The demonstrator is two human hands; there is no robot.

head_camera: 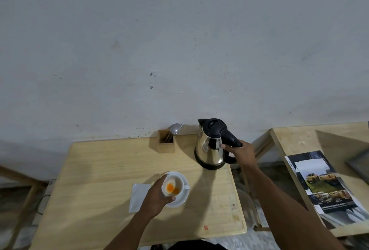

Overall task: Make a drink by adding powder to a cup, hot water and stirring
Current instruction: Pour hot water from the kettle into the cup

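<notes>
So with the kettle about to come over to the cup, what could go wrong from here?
1. The left hand wraps the cup's rim, close to where hot water would land; a splash could scald the fingers.
2. The kettle stands near the table's right edge, held only by its handle in the right hand; a swing could spill off the side.
3. The napkin beside the saucer could get soaked by drips.

The pale wooden worktop [95, 170] carries a steel kettle with black lid and handle [211, 146] at the right hand [242, 153], a white saucer [182, 197] and white paper napkin [137, 195] by the left hand [157, 195], and a wooden utensil box [166, 144] beyond it.
</notes>
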